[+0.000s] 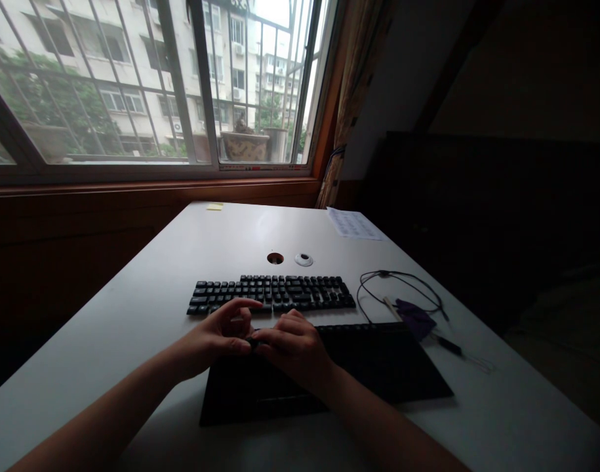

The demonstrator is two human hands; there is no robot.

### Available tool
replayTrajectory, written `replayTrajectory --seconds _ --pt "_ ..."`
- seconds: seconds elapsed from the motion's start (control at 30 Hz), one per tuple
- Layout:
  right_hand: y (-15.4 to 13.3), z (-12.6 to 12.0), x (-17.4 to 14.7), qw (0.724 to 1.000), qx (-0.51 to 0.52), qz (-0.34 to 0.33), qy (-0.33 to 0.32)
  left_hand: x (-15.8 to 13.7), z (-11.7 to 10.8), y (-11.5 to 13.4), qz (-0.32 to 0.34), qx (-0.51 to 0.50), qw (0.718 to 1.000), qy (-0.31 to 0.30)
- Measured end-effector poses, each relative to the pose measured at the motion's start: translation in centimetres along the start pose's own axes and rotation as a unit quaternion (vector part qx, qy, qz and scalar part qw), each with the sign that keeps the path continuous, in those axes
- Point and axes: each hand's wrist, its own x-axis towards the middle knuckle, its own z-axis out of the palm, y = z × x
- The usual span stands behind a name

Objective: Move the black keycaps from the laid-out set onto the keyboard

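Both hands meet above the left part of a black keyboard [393, 367] lying on the white table. My left hand [228, 331] has its index finger stretched out, while its thumb and other fingers close on a small black keycap [253, 342]. From the other side, the closed fingers of my right hand [297, 341] pinch at the same keycap, which they mostly cover. Just beyond the hands, loose black keycaps [300, 288] are laid out in rows on the table. The keyboard's far edge shows a dark row; its left part is partly hidden by my hands.
To the right lie a coiled black cable [412, 274], a purple cloth [415, 319] and a wire tool with a black handle [450, 345]. Farther back are a round hole [275, 258], a white ring cover [303, 259], printed paper [356, 224] and a yellow note [215, 206].
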Motion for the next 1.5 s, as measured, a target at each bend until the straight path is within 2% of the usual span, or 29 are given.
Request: replayTrajectory --seconds 0.3,0.43,0.5,0.57,0.63,0.83,0.93,1.2,1.5 --pt "0.1 0.0 -0.2 1.0 -0.014 0.007 0.0 -0.4 0.2 0.3 0.005 0.054 0.998 0.015" --pt "0.5 -1.0 0.1 0.998 -0.004 0.062 -0.005 -0.4 -0.1 0.7 0.027 0.132 0.991 0.011" --pt "0.9 -1.7 0.5 0.994 0.004 0.103 -0.026 -0.4 -0.3 1.1 0.067 0.198 0.978 0.016" --pt "1.4 -2.5 0.9 0.989 0.007 0.139 -0.058 -0.3 -0.3 1.6 0.122 0.301 0.945 0.027" --pt "1.9 -3.1 1.2 0.983 0.007 0.157 -0.093 -0.2 -0.3 2.0 0.158 0.405 0.9 0.031" --pt "2.0 -3.6 1.1 0.971 -0.01 0.149 -0.188 0.0 -0.4 0.9 0.161 0.589 0.791 0.019" --pt "1.9 -3.4 0.8 0.968 -0.013 0.153 -0.199 0.3 -0.9 -0.1 0.169 0.627 0.76 0.017" --pt "2.1 -2.5 0.3 0.961 -0.004 0.163 -0.223 0.5 -1.1 -0.8 0.165 0.65 0.742 0.001" --pt "2.2 -2.5 0.4 0.957 0.024 0.18 -0.226 0.5 -1.2 -1.0 0.162 0.641 0.75 0.001"
